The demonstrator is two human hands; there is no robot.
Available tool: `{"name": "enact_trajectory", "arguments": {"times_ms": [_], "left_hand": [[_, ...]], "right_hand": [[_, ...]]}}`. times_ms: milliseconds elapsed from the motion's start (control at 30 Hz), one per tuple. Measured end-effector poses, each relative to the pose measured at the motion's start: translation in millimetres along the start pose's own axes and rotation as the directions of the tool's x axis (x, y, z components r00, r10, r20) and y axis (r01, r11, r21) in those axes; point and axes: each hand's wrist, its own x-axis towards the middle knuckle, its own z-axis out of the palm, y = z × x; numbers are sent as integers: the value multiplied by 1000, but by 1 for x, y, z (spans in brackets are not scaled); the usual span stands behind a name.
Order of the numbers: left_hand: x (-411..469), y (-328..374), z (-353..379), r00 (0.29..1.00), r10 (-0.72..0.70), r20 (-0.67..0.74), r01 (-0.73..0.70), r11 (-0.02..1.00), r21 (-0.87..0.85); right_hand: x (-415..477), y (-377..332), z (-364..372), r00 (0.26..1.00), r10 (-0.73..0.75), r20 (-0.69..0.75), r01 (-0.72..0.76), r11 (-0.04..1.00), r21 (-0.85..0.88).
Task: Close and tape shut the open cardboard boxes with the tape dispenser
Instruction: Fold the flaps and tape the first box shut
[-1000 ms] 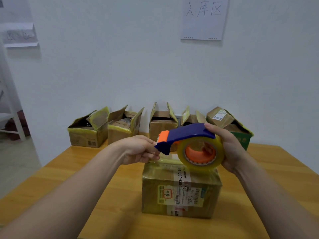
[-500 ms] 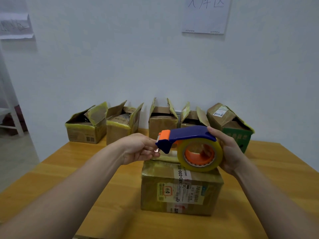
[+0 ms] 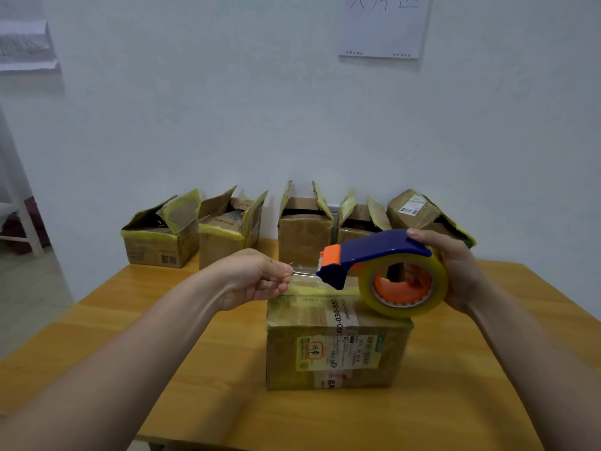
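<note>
A closed cardboard box (image 3: pixel 338 349) with printed labels stands mid-table in front of me. My right hand (image 3: pixel 455 271) grips the blue and orange tape dispenser (image 3: pixel 374 255) with its clear yellowish roll, held just above the box's top right. My left hand (image 3: pixel 257 278) pinches the free end of the clear tape (image 3: pixel 304 271), stretched out from the dispenser's orange mouth over the box's left top edge. Several open boxes (image 3: pixel 302 232) with raised flaps stand in a row at the table's far edge against the wall.
The wooden table (image 3: pixel 136 320) spreads to both sides of the box. A white wall with a paper sheet (image 3: pixel 383 24) rises behind the row. A white frame and floor (image 3: pixel 19 288) lie off the table's left edge.
My left hand has drawn a short length of tape out to the left, away from the dispenser's mouth. The dispenser has shifted slightly right and the gap between the hands has widened.
</note>
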Motion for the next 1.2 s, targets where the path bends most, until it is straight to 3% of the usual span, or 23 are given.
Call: {"name": "enact_trajectory", "arguments": {"times_ms": [233,333,600,700,1200], "left_hand": [[-7,0,5,980,151,-130,-96,931,352],[-8,0,3,976,161,-146,-103,935,340],[-6,-15,-8,981,101,-163,-52,957,284],[-4,-19,-10,985,92,-149,-46,957,287],[-2,-15,-8,976,135,-171,-43,888,458]], "right_hand": [[7,-4,0,999,-32,1,32,986,-164],[14,-16,1,998,-40,43,44,993,-105],[47,-13,7,993,30,114,0,967,-256],[52,-5,6,986,48,160,-10,974,-227],[58,-12,18,982,52,181,-1,962,-273]]}}
